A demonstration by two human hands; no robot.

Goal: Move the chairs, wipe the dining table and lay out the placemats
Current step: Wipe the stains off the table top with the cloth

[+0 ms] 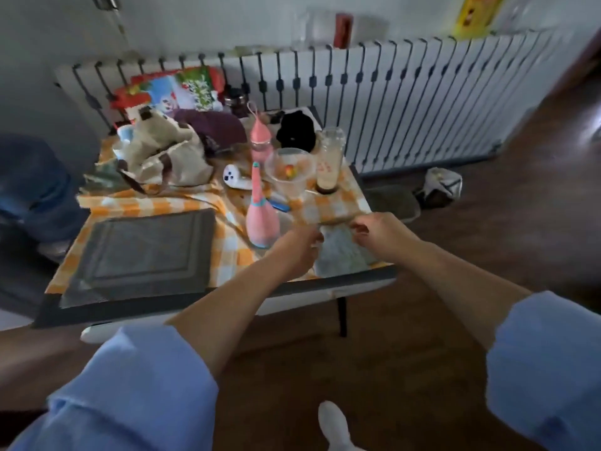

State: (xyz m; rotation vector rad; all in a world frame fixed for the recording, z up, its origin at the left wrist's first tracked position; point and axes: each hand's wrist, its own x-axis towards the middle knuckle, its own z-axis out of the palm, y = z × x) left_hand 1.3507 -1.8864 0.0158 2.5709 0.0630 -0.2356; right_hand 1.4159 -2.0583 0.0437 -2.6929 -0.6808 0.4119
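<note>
Left hand [300,252] and right hand [382,236], fingers pinching far edge of placemat [341,258], mat between them

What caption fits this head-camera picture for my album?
The left hand and right hand hold a grey rectangular placemat on the orange-checked tablecloth.

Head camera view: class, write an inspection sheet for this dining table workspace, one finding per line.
Surface: table under an orange checked tablecloth.
Job's things: dark placemat flat at near left; light placemat at near right corner.
Clutter: tall pink bottle, small pink bottle, glass bowl, tall jar, cream bag, purple cap.
Grips: left hand and right hand both pinch the light placemat's far edge.
Cables: nothing seen.
Surroundings: white radiator behind, wood floor.
</note>
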